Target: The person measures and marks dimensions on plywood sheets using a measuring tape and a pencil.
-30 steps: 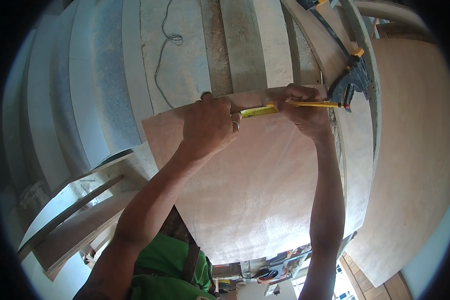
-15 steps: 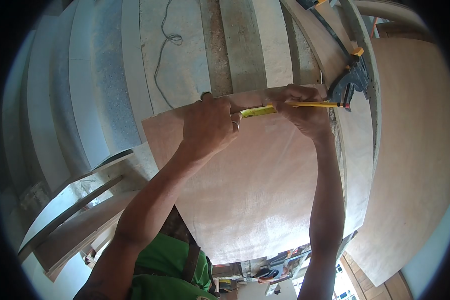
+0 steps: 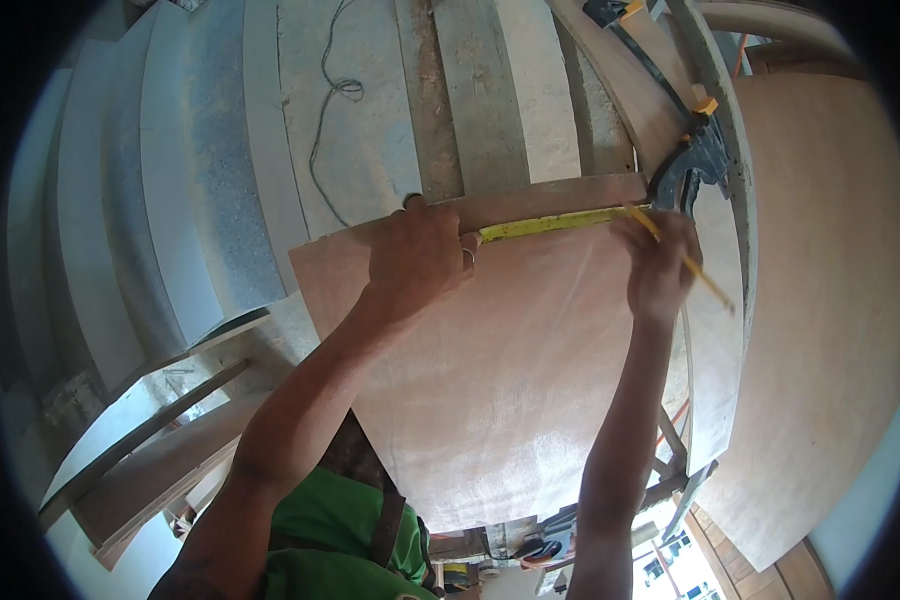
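Note:
My left hand [image 3: 415, 250] is closed at the upper left of a reddish plywood sheet [image 3: 490, 370], holding the near end of a yellow tape measure [image 3: 550, 223]. The tape lies along the sheet's far edge, beside a narrow wooden strip [image 3: 540, 196]. My right hand [image 3: 658, 262] is at the tape's right end with a yellow pencil [image 3: 708, 283] between its fingers, slightly blurred. One pencil end meets the tape and the other points down to the right.
A black clamp with orange parts [image 3: 692, 160] grips the boards at the upper right. A thin cord [image 3: 320, 130] lies on the planks beyond the sheet. Large plywood [image 3: 820, 300] stands at the right, and pale boards [image 3: 170, 180] line the left.
My right hand has moved right and slightly down, uncovering more of the tape. The pencil has turned from nearly level to slanting. My left hand has stayed almost in place.

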Motion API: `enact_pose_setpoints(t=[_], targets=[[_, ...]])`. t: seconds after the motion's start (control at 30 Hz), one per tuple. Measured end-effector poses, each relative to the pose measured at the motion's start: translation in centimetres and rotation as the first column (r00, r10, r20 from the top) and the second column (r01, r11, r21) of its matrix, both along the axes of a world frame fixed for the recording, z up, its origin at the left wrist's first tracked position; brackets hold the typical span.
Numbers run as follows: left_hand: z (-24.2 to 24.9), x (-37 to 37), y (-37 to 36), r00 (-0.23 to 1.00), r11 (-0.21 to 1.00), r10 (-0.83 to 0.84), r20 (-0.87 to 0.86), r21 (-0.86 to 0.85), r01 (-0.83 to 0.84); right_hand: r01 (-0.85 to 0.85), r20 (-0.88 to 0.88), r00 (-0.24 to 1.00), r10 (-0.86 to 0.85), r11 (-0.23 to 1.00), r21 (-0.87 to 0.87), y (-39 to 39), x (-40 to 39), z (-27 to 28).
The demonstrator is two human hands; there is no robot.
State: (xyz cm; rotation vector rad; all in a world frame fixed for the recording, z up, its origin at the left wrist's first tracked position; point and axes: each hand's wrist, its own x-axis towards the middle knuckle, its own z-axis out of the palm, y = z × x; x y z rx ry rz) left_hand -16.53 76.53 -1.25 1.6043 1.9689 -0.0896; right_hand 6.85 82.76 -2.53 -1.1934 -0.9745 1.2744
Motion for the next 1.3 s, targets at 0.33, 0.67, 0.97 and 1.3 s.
enact_pose_setpoints(t=[0.33,0.67,0.97,1.3], targets=[[0.6,-1.7,-1.6,0.961,0.998,-0.051,0.270,0.054,0.038,0.499,0.259,0.854,-0.451,0.851,-0.164,-16.3,6.0,-2.5],[1.5,-5.5,-5.6,0.971,1.000,-0.025,0.238,0.017,0.021,0.502,0.432,0.807,-0.402,0.853,-0.142,-16.7,4.6,-2.3],[0.5,-5.1,-6.0,0.969,0.999,-0.017,0.245,0.039,0.008,0.473,0.482,0.801,-0.354,0.868,-0.148,-16.6,5.0,-2.8],[1.8,-5.4,-5.3,0.959,0.994,-0.044,0.279,-0.082,0.069,0.491,0.494,0.784,-0.376,0.862,-0.125,-16.4,4.2,-2.6]])
